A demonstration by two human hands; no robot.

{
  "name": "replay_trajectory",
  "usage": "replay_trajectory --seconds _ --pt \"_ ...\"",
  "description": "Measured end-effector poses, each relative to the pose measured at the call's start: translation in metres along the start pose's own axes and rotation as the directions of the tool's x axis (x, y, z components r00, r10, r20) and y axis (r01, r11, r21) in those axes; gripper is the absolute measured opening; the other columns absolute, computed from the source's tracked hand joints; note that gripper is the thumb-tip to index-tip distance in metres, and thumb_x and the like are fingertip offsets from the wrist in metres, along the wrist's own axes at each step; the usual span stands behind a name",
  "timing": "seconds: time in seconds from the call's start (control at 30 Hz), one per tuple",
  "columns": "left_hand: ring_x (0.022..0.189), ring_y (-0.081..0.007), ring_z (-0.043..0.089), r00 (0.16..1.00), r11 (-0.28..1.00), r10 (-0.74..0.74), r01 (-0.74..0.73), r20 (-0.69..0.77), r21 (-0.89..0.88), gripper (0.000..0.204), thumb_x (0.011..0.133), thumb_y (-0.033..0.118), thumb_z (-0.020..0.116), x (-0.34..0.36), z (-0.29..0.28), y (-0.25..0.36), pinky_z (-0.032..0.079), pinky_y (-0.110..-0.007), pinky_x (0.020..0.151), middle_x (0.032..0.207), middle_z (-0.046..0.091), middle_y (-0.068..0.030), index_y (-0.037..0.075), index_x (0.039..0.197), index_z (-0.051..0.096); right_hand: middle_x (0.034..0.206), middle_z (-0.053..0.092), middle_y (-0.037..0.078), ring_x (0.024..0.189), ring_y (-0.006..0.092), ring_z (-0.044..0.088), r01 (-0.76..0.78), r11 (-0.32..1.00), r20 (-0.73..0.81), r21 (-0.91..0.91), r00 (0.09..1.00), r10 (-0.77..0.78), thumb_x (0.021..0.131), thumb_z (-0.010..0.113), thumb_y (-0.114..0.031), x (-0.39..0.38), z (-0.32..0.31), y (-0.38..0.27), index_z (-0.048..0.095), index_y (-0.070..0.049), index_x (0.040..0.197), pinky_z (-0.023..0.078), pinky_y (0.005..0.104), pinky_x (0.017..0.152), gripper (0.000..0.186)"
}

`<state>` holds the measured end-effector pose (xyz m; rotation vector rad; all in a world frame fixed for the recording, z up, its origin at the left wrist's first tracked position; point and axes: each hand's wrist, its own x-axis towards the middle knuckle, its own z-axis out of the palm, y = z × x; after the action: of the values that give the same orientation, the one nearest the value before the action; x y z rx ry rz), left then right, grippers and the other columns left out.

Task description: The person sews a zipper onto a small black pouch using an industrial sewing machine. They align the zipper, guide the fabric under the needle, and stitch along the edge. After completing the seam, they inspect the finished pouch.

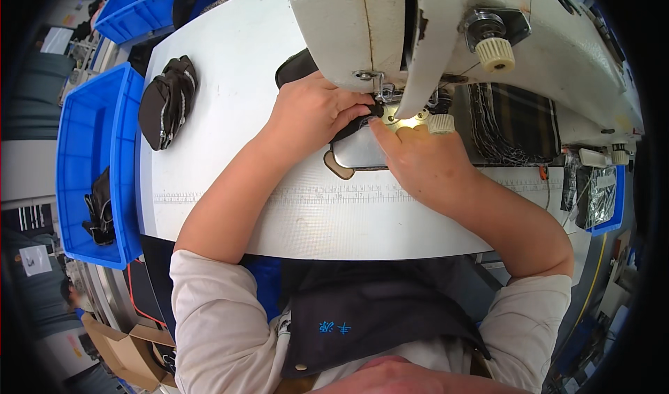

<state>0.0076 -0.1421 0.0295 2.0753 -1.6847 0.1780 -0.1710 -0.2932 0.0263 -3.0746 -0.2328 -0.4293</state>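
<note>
Between the left hand [306, 108] and the right hand [431, 160] lies a dark fabric piece [346, 132], its visible length slanting from below the left fingertips up toward the right, where the lit needle plate [412, 121] of the sewing machine [327, 25] sits just beyond the right fingers. Nearer, the left hand pinches it narrowly; the right, index finger extended, touches its edge or stops just beside, hard to tell which
</note>
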Motion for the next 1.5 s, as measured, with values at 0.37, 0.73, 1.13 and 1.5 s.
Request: replay_trajectory --seconds 0.37,0.73,1.13,1.5 --pt "0.084 -0.0237 0.070 0.999 0.999 -0.037 0.037 -0.018 0.016 0.014 0.085 0.020 0.079 0.002 -0.002 0.007 0.057 -0.036 0.071 0.091 0.075 -0.0023 0.015 0.097 0.081 0.057 0.061 0.000 0.049 0.0197 0.061 0.005 1.000 -0.068 -0.015 0.998 -0.006 0.078 0.069 -0.007 0.000 0.009 0.005 0.067 0.001 0.127 0.047 0.0332 0.051 0.049" --pt "0.082 -0.0271 0.071 0.992 0.989 -0.124 0.125 0.015 -0.073 0.012 0.088 0.017 0.076 -0.001 -0.005 0.015 0.058 -0.038 0.071 0.090 0.075 -0.0067 0.012 0.098 0.080 0.067 0.065 0.000 0.058 0.0177 0.065 0.071 0.997 -0.095 0.007 0.993 -0.070 0.076 0.070 -0.008 -0.001 0.005 0.008 0.070 -0.006 0.124 0.047 0.0328 0.053 0.048" --pt "0.083 -0.0274 0.073 0.999 0.998 -0.023 0.021 -0.023 -0.067 0.016 0.086 0.009 0.074 -0.001 -0.009 0.021 0.058 -0.038 0.071 0.092 0.075 -0.0064 0.013 0.100 0.078 0.072 0.067 0.002 0.066 0.0192 0.067 0.081 0.997 -0.063 -0.010 0.995 -0.081 0.077 0.069 -0.009 -0.001 0.000 0.006 0.073 -0.006 0.124 0.050 0.0325 0.056 0.047" --pt "0.081 -0.0283 0.072 0.998 0.995 -0.059 0.057 -0.023 -0.085 0.015 0.086 0.008 0.073 -0.002 -0.005 0.017 0.059 -0.038 0.071 0.092 0.075 -0.0079 0.011 0.100 0.078 0.069 0.067 0.003 0.060 0.0199 0.066 0.079 0.997 -0.064 0.015 0.995 -0.078 0.077 0.069 -0.008 0.000 0.000 0.006 0.072 -0.003 0.124 0.048 0.0333 0.055 0.047"
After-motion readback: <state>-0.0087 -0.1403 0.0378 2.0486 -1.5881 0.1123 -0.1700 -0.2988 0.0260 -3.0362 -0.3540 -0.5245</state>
